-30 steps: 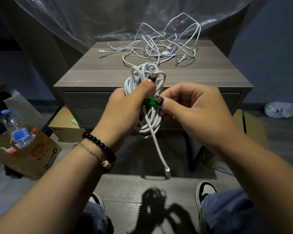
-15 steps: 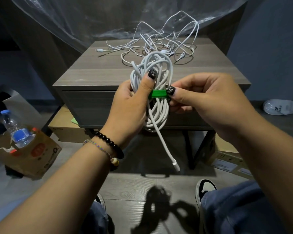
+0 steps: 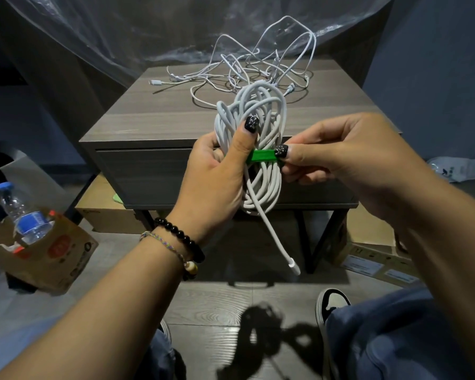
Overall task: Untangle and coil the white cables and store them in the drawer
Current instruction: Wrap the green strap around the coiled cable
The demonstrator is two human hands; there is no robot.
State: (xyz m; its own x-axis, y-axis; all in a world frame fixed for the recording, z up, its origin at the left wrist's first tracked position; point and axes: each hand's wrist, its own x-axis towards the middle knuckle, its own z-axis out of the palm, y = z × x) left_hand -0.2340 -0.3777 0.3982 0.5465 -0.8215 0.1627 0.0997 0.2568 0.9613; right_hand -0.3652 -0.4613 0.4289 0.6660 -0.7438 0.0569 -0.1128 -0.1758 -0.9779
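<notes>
One coiled white cable (image 3: 254,149) held in front of the closed drawer (image 3: 154,174) | left hand (image 3: 217,179) grips its waist | right hand (image 3: 337,157) pinches green tie (image 3: 261,155) | feel: light, soft, springy; hold mid-bundle or loops spill | tangled cables (image 3: 258,72) far on table (image 3: 159,116)

coiled cable (image 3: 254,116): smooth white plastic | nightstand (image 3: 154,119): matt wood-grain | tie (image 3: 261,155): green

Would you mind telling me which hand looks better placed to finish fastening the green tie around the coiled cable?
Right, probably. The right hand already pinches the free end of the green tie, while the left hand grips the coiled cable, its thumb pressing the loops together.
</notes>
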